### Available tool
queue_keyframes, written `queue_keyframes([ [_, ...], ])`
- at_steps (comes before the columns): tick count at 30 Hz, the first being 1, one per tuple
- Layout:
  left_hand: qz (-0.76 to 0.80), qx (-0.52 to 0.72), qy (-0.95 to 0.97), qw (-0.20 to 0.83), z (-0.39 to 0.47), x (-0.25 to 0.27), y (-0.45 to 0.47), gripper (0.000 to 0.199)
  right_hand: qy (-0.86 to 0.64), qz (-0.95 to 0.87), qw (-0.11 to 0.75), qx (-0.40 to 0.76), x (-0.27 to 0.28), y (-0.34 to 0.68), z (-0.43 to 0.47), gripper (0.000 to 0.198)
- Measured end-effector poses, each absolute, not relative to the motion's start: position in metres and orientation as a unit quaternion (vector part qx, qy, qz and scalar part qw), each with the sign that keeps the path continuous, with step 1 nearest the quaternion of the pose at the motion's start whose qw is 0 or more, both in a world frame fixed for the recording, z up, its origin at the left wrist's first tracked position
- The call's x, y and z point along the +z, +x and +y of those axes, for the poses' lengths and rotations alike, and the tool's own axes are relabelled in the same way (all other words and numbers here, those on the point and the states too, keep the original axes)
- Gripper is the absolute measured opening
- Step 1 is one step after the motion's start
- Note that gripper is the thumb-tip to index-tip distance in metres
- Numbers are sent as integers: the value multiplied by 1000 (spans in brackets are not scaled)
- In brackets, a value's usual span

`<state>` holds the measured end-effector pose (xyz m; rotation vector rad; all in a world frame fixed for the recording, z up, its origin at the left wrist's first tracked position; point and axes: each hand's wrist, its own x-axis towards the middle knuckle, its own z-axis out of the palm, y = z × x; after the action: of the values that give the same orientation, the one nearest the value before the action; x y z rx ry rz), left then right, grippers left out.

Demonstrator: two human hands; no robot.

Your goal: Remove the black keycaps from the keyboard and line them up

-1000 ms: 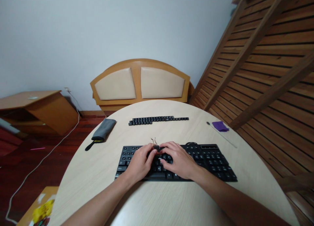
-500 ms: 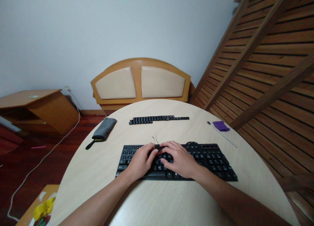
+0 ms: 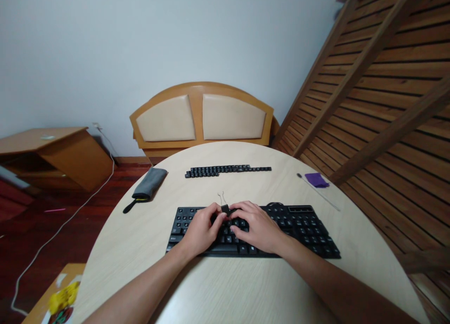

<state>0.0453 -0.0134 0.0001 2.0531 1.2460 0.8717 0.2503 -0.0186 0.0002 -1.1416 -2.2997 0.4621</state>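
Observation:
A black keyboard lies across the table in front of me, several of its upper-left positions showing no keycaps. Over its upper middle, my left hand is closed, thumb and finger pinching a keycap puller. The puller has a small black handle, and its two thin wire prongs point away from me. My right hand arches over the keys just to the right, fingers apart, with the index fingertip at or against the puller's handle. Exact contact there is hard to see. Both hands cover the middle keys.
Removed black keycaps stand in rows toward the table's back. A grey pouch lies left; a thin brush and a purple cloth lie right. Behind the round table stands a padded wooden headboard.
The keycap puller has risen very slightly in the fingers, its prongs a little farther up. Both hands stay in nearly the same place over the keyboard.

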Motion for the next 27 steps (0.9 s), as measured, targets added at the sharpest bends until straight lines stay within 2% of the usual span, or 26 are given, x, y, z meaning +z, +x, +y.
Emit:
queue_keyframes([
  [6, 451, 348, 742, 354, -12, 3, 47, 21, -441, -836, 264, 193, 0, 248, -16, 11],
  [17, 445, 385, 697, 411, -8, 0, 47, 24, -445, -829, 272, 204, 1, 249, -15, 12],
  [21, 435, 386, 706, 404, -10, 4, 47, 23, -428, -830, 291, 206, 1, 249, -15, 12],
  [27, 461, 372, 737, 325, -12, 6, 47, 22, -424, -822, 312, 215, -5, 252, -14, 18],
])
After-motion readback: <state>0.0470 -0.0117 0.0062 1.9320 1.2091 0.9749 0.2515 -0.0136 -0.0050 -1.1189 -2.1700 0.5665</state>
